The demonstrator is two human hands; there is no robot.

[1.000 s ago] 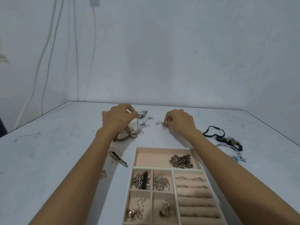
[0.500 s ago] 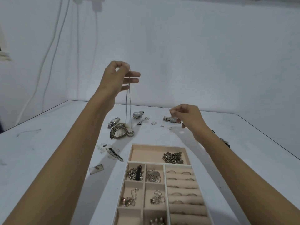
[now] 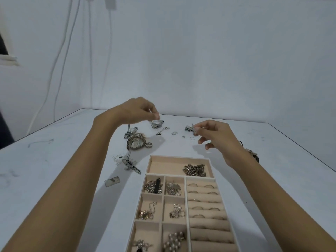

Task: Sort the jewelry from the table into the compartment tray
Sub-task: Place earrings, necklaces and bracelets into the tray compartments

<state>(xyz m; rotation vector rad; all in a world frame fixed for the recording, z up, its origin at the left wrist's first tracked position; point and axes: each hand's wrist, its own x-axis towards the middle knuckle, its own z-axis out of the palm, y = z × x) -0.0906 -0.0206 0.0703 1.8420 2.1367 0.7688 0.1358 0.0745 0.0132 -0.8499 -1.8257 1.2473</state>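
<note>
Centre frame, behind tray [image 3: 179, 157]: left hand [image 3: 134, 111] pinches chain [image 3: 129, 130] hanging to tbl [image 3: 54, 160], right hand [image 3: 216, 137] pinches small silver piece [image 3: 194, 128]. Watch [image 3: 157, 123], ring [image 3: 148, 144], loose bits [image 3: 174, 133] btwn hands. Dial text unreadable.

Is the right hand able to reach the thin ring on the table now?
Probably yes: the thin ring lies bare on the table just beside the right hand's free fingers, nothing between; but its thumb and forefinger seem to pinch a small piece.

tray [image 3: 163, 166] runs off the bottom edge; dark bracelet [image 3: 254, 155] mostly hidden, too small to tell.
</note>
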